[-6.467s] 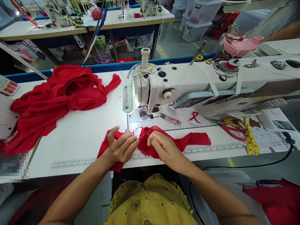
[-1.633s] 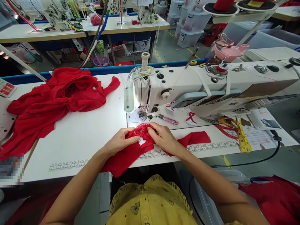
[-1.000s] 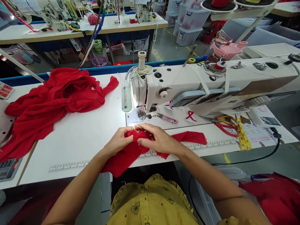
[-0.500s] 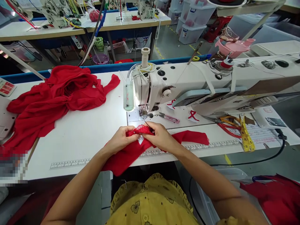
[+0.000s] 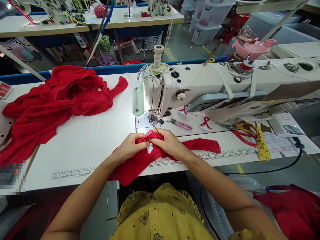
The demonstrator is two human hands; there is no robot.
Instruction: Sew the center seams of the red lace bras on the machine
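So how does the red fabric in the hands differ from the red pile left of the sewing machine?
The red fabric is a smaller piece, the red pile a bulky heap. The left hand and right hand grip the red fabric; neither touches the red pile. Both are bright red.

Beyond the worktop (image 5: pixel 95 140), a pale table (image 5: pixel 105 25) stands on a grey floor (image 5: pixel 180 41), left of stacked clear bins (image 5: pixel 206 21).
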